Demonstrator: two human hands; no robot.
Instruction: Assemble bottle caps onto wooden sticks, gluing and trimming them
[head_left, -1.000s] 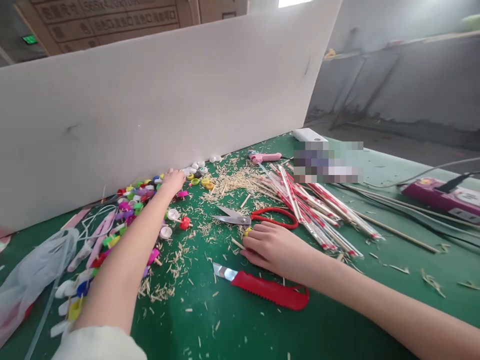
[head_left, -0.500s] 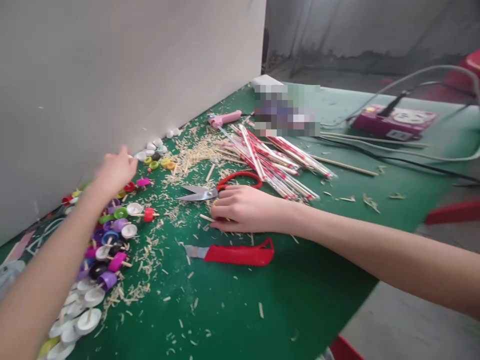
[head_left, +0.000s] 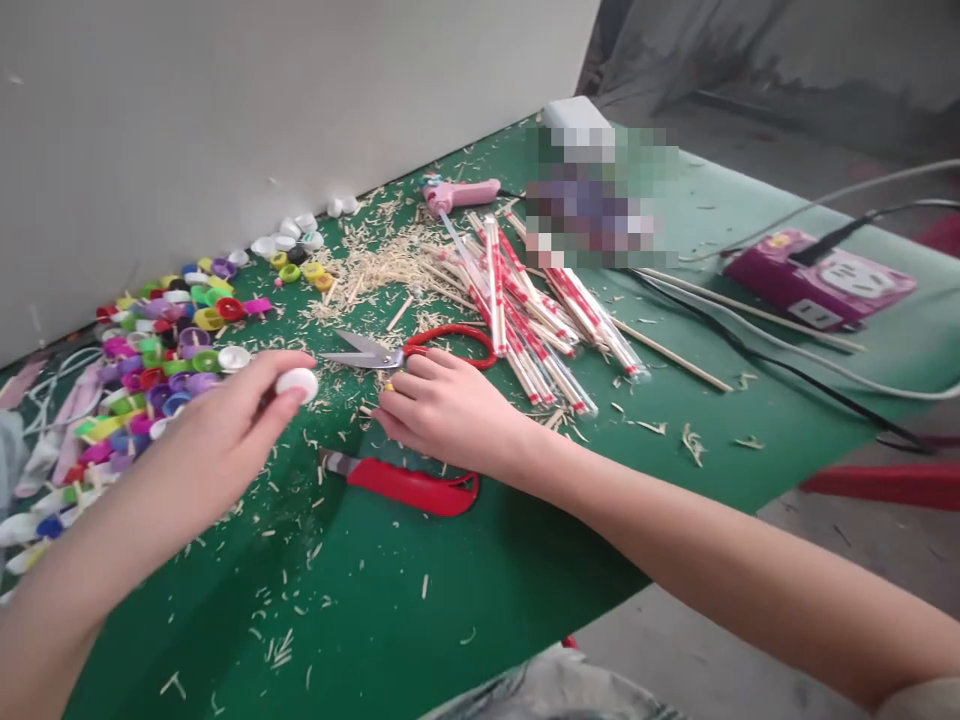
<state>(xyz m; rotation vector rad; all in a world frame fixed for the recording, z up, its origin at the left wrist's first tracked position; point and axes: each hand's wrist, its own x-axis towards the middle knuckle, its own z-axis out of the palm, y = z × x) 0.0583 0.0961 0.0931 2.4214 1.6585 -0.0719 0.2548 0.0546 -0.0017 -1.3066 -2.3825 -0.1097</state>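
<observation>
My left hand (head_left: 225,425) pinches a small white bottle cap (head_left: 296,382) between thumb and fingers, raised a little above the green table (head_left: 465,590). My right hand (head_left: 442,410) rests knuckles-up on the table with its fingers curled; whether it holds anything is hidden. It lies just in front of the red-handled scissors (head_left: 420,347) and just behind the red utility knife (head_left: 405,483). A heap of coloured bottle caps (head_left: 161,345) lies to the left along the white board (head_left: 262,130).
Red-and-white wrapped chopsticks (head_left: 525,310) and wood shavings are spread behind the scissors. A pink glue gun (head_left: 461,192) lies near the board. A purple power strip (head_left: 825,280) with cables sits at the right. The table edge runs diagonally at the lower right.
My left hand has drawn back from the caps by the board toward me, now carrying a white cap. My right hand has stayed by the scissors. The camera has shifted.
</observation>
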